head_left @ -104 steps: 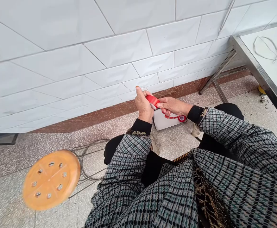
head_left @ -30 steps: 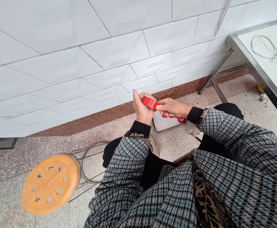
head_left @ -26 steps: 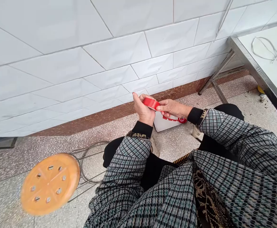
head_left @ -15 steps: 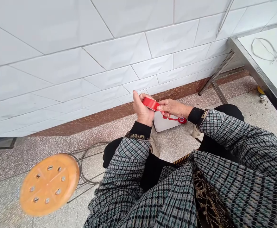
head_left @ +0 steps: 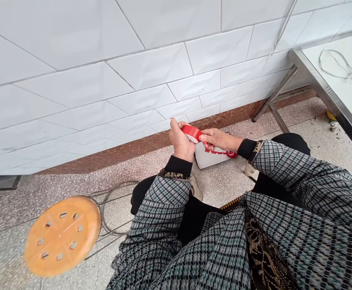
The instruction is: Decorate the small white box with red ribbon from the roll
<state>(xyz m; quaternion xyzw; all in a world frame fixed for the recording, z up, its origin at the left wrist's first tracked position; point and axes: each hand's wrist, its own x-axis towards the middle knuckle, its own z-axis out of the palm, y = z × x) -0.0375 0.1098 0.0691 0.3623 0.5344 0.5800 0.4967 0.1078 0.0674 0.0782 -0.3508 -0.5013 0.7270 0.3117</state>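
Note:
A roll of glossy red tape (head_left: 193, 131) is held up in front of me, its pale core partly showing. My left hand (head_left: 181, 141) is closed around the roll from the left, with the thumb pointing up. At the roll's right edge, the fingers of my right hand (head_left: 219, 139) pinch it; whether they grip a loose tape end is hidden. Below the hands, on the floor between my feet, lies a white box-like object (head_left: 207, 160) with red markings on it, partly covered by my right hand.
An orange round stool (head_left: 61, 233) with a wire frame lies tipped over at lower left. A metal-edged table (head_left: 320, 82) stands at right, with white cable (head_left: 341, 72) on top. A white tiled wall (head_left: 151, 64) rises ahead.
The tape roll has turned slightly in my hands, so more of its core shows. My hands have barely shifted.

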